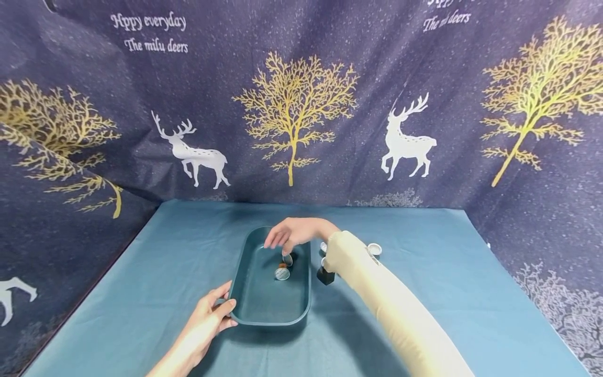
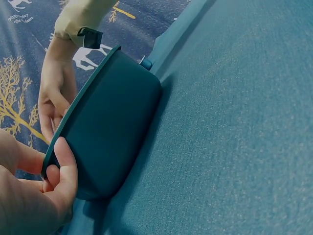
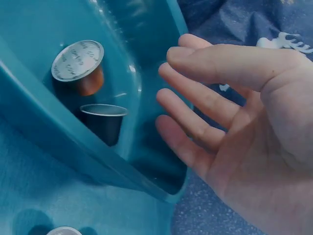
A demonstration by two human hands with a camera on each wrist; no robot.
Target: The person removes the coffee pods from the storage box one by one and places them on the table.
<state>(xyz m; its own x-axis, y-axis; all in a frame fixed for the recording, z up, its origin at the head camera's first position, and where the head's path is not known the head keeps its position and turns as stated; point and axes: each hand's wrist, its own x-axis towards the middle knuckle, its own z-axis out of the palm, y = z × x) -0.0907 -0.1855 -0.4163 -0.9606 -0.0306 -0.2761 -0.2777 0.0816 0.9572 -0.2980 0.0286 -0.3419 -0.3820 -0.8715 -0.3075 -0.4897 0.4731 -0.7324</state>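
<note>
A teal plastic bin (image 1: 270,320) sits on the cloth, and two coffee capsules lie inside it. One capsule (image 3: 78,63) is copper-coloured with a printed foil lid; the other capsule (image 3: 103,122) is dark with a pale rim. My left hand (image 1: 211,310) grips the bin's near left corner, thumb and fingers on either side of the rim, as the left wrist view also shows. Above the bin's far right part hovers my right hand (image 1: 294,233), fingers spread and loosely bent, holding nothing. The dark capsule is just below its fingertips in the head view.
Right of the bin, several more capsules stand on the cloth, among them a white-lidded capsule (image 1: 374,249); my right sleeve (image 1: 363,267) partly hides others. A small black box (image 2: 90,37) is at the right cuff. Behind the table hangs a dark patterned curtain (image 1: 330,173).
</note>
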